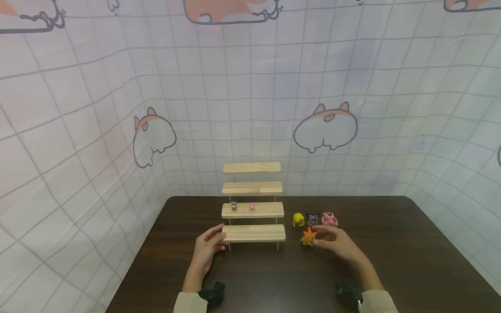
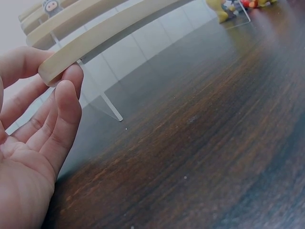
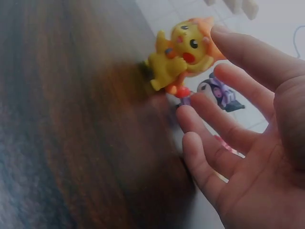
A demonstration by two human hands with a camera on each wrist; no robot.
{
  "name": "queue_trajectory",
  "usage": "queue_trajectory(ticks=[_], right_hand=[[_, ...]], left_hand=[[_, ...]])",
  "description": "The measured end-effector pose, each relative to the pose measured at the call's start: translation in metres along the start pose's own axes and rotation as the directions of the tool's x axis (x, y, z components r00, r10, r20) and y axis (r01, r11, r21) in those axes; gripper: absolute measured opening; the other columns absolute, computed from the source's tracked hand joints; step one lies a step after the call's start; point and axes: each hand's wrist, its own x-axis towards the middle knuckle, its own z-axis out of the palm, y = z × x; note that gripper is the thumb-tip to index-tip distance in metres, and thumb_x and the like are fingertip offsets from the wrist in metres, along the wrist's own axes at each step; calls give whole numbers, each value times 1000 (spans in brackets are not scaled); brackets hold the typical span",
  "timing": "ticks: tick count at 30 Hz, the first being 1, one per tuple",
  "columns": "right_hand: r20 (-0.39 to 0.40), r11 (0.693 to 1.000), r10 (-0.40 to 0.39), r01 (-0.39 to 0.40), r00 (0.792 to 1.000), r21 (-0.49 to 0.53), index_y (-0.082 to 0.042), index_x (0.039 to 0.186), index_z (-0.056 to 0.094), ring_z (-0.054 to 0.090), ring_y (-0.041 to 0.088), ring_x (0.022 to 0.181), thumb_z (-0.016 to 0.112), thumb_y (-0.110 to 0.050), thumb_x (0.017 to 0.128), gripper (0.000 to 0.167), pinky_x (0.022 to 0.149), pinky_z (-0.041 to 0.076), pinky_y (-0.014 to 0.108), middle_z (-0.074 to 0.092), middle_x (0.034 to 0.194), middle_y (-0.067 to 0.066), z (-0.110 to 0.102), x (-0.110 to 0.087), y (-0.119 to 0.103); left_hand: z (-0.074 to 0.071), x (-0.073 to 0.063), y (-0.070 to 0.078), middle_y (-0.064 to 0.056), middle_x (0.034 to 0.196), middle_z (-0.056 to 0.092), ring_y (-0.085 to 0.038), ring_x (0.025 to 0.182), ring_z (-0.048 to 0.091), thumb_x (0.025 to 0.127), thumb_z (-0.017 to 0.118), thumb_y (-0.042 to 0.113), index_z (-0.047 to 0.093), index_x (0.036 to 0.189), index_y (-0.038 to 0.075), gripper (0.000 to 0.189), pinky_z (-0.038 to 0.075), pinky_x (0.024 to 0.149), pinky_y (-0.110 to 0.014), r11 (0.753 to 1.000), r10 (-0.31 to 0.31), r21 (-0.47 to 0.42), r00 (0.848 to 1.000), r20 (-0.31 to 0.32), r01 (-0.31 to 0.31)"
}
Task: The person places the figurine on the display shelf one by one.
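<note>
My left hand [image 1: 206, 248] grips the left end of the lowest wooden shelf [image 1: 254, 233], thumb and fingers around its corner in the left wrist view. To the right of the stand is an orange-and-yellow star-shaped figurine [image 1: 308, 238] on the table. My right hand [image 1: 337, 243] reaches to its right side, thumb and forefinger apart right at its edge; the other fingers extend past it. A yellow figurine [image 1: 298, 219], a purple-and-black figurine [image 1: 312, 219] and a pink figurine [image 1: 329, 219] stand just behind. On the second shelf [image 1: 270, 209] sit a small grey figurine [image 1: 233, 206] and a small pink figurine [image 1: 252, 207].
Two further wooden shelves, the third [image 1: 252, 188] and the top one [image 1: 252, 167], rise behind in steps on thin clear supports. The dark wood table [image 1: 250, 278] ends at a grid-patterned cloth [image 1: 250, 108] hanging on the back and sides.
</note>
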Motion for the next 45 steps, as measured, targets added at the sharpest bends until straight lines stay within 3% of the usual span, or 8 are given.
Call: queue_trajectory(ticks=[6, 11, 24, 33, 45], right_hand=[[-7, 1000, 9, -9, 1000, -23, 0, 136, 61, 69, 24, 98, 76, -18, 92, 50, 78, 57, 27, 65, 125, 27, 3, 2, 1], [-19, 998, 18, -19, 1000, -57, 0, 135, 62, 69, 21, 96, 79, -21, 90, 52, 76, 56, 27, 66, 124, 25, 8, 4, 0], [-55, 992, 107, -110, 993, -68, 0, 140, 59, 68, 24, 100, 80, -22, 90, 59, 81, 54, 33, 68, 121, 22, 18, 6, 1], [-49, 988, 85, -91, 995, -128, -1, 140, 60, 68, 22, 101, 78, -27, 92, 58, 78, 55, 27, 70, 118, 19, 17, 8, 1], [-4, 986, -21, 20, 1000, -163, 8, 138, 58, 65, 6, 89, 71, -25, 97, 54, 74, 55, 23, 74, 109, 15, 15, 7, 3]], left_hand=[[-1, -1, 0, -2, 95, 73, -14, 74, 69, 94, 74, 15, 60, 140, 1, 50, 59, 66, -26, 1000, -2, 0, 1000, -1, 2], [-2, -2, 0, -3, 95, 73, -14, 74, 69, 94, 74, 14, 60, 140, 0, 51, 59, 66, -26, 1000, -2, -9, 1000, -5, 2], [-1, 1, -1, -1, 95, 72, -13, 74, 69, 95, 73, 15, 60, 140, 1, 49, 59, 67, -26, 1000, -1, 8, 1000, -2, 1], [-1, 1, -1, -1, 94, 73, -14, 73, 69, 94, 74, 13, 61, 139, 1, 48, 59, 66, -26, 1000, 7, -8, 1000, 7, -7], [-1, 0, 0, -1, 93, 73, -14, 74, 69, 95, 73, 11, 63, 137, 1, 45, 59, 66, -26, 1000, 1, 2, 1000, 1, -1]])
